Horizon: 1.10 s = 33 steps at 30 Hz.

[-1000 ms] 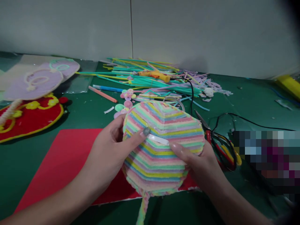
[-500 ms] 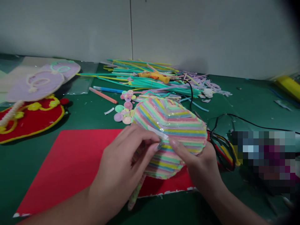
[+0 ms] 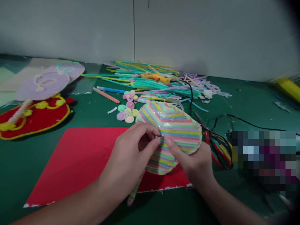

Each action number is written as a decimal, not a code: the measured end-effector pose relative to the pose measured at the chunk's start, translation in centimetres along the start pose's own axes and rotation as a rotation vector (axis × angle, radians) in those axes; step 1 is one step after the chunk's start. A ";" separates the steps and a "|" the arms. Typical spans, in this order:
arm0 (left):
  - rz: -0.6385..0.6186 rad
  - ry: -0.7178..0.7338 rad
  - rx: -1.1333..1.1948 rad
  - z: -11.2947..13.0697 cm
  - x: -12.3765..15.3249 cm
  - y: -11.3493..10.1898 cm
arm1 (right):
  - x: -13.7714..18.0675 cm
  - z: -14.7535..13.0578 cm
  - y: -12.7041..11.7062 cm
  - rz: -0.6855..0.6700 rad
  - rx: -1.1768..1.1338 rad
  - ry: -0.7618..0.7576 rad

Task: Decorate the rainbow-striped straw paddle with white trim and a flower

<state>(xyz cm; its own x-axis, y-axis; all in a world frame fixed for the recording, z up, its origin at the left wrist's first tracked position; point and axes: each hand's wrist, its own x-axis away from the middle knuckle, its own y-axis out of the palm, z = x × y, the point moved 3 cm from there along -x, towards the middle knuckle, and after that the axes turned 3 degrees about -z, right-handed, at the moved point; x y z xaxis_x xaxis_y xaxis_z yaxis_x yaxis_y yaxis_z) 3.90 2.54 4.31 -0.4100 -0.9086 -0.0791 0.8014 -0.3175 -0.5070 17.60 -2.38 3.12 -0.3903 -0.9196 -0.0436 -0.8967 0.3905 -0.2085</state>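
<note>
Okay, pastel-striped fuzzy round fan (image 3: 181, 128) is centre, raised over the flat red sheet (image 3: 82, 159). Right hand (image 3: 198, 161) grips its 4 o'clock edge, thumb on face. Left hand (image 3: 130, 151) comes in from 8 o'clock, thumb and index nearly meeting at the face; can't tell if they grip anything. Yellow-orange corded glue gun (image 3: 158, 77) at 12.

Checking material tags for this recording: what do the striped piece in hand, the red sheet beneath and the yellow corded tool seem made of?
Striped piece: probably fuzzy pipe cleaners, given its soft parallel strands; glossy patches could be glue or film.
Red sheet: likely matte card or paper, given its ragged white edge.
Yellow corded tool: apparently hard plastic, from its smooth body.
</note>
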 end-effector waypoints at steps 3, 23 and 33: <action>0.006 -0.029 0.009 0.0 -0.1 -0.1 | 0.0 0.0 0.1 -0.010 -0.026 0.011; 0.000 -0.008 0.003 0.3 -0.1 -0.2 | 0.3 0.0 0.0 0.020 0.025 -0.054; -0.036 0.064 -0.065 0.4 0.5 0.0 | 0.4 0.2 0.2 0.048 0.017 -0.038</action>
<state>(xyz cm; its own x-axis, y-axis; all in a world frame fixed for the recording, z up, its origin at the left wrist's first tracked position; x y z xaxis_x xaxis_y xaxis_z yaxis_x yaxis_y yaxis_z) 3.88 2.02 4.59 -0.4669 -0.8769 -0.1139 0.7567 -0.3295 -0.5647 17.24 -2.69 2.87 -0.4242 -0.9010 -0.0912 -0.8733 0.4336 -0.2222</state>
